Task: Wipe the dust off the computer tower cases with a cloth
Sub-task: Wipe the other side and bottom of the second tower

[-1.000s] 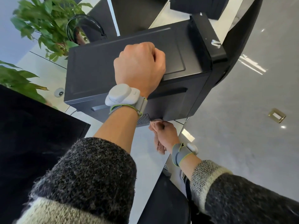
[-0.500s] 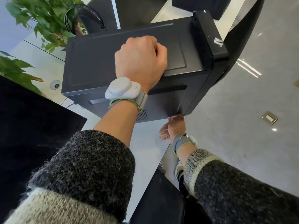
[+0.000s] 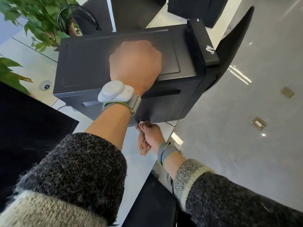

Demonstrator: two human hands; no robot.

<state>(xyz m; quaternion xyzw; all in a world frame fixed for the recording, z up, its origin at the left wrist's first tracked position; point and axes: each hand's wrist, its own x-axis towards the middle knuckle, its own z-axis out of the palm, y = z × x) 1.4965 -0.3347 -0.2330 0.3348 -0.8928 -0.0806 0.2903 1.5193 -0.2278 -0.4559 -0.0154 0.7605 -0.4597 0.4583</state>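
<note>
We are looking down on a black computer tower case (image 3: 91, 63) that is sitting on a white desk (image 3: 32, 58), close to the edge where the desk is giving way to a glossy grey floor (image 3: 246, 145). The person's left hand (image 3: 136, 63) is resting on the case's broad upward-facing panel. It is closed into a fist with the knuckles pointing away from us, and a white wrist device (image 3: 114, 91) is sitting just behind it.

Lower down, the right hand (image 3: 150, 137) is reaching up to the bottom edge of the case's near face, just beside a small vent grille (image 3: 133, 119). Its fingers are pinching a small brownish wad, which we are taking for the cloth (image 3: 143, 124), and pressing it against that edge. Blur is hiding its folds from us. The two hands are working apart, one on top of the case and one at its lower rim.

A grey band (image 3: 164, 154) is wrapping the right wrist, and dark knitted sleeves (image 3: 73, 169) are covering both forearms. A white scrap of sticker (image 3: 210, 49) is clinging to the case's raised end piece at right. Behind the case a leafy green plant (image 3: 37, 18) is spreading over the desk, and a dark screen (image 3: 24, 128) is filling the left foreground. Two brass plates (image 3: 258, 123) are glinting in the floor.
</note>
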